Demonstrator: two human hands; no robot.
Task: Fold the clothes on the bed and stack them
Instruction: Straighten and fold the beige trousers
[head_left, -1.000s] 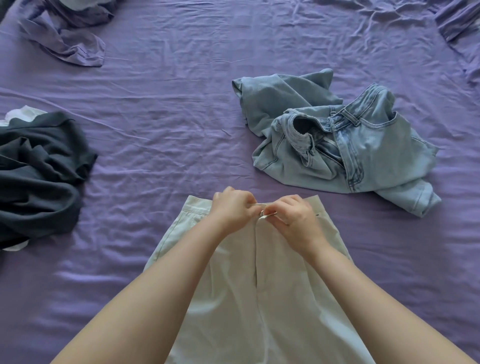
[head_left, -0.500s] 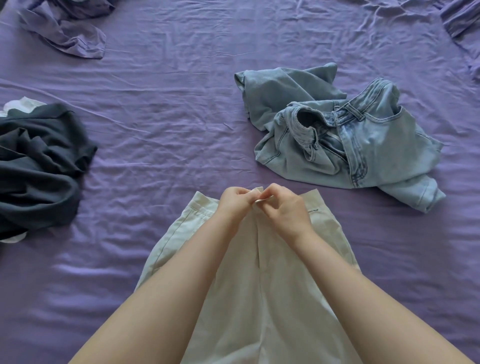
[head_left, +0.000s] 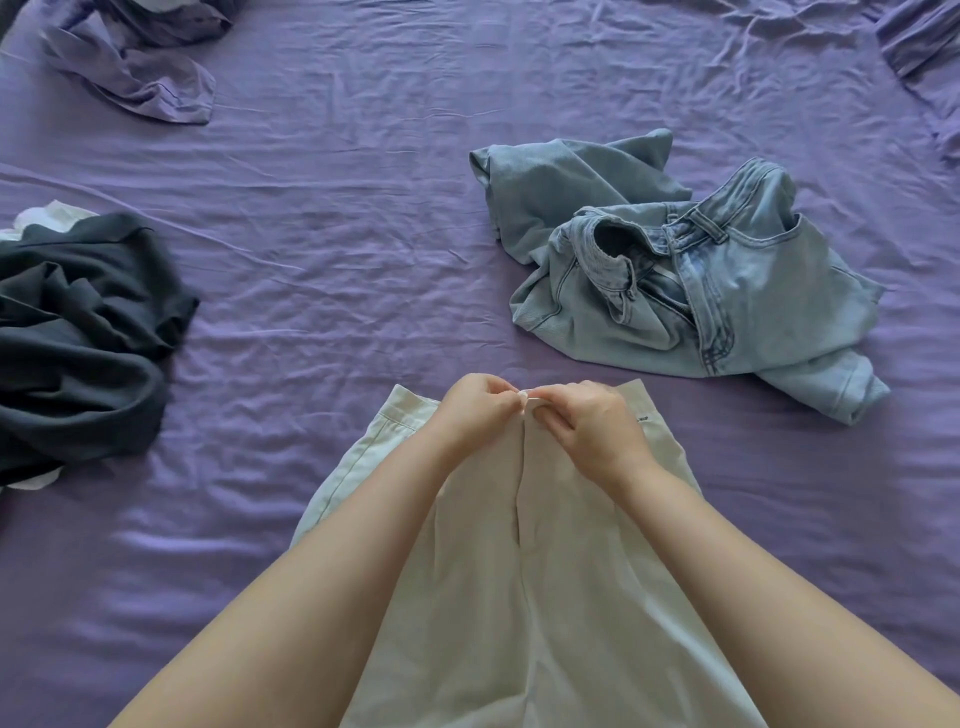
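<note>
Both hands have drawn closer together at the waistband since the earlier frames, where a small metal fastening showed between them; now the left hand (head_left: 480, 410) and right hand (head_left: 592, 426) meet at the top of the fly, fingertips pinched narrow on the two waistband ends of the pale trousers (head_left: 519, 597). These trousers lie flat on the purple bedsheet (head_left: 337, 270), waistband away from the person, legs running back under the forearms. My reading is that the step in hand is closing the waist fastening before any folding; whether it has caught I cannot tell, since the fingers cover it. Next would likely come smoothing the front and laying one leg over the other, which needs the fly seam kept straight. The pale cloth looks like a smooth, fairly stiff cotton weave with stitched side seams and a tiny tab on the right of the waistband. Beyond the trousers to the right lies a crumpled heap of light-blue jeans (head_left: 701, 280), heavier denim with an open waist; well to the trousers' left sits a dark, soft, rumpled garment (head_left: 83, 332) over something white; far beyond on the left, a thin lilac garment (head_left: 140, 78). Nothing is stacked yet.
</note>
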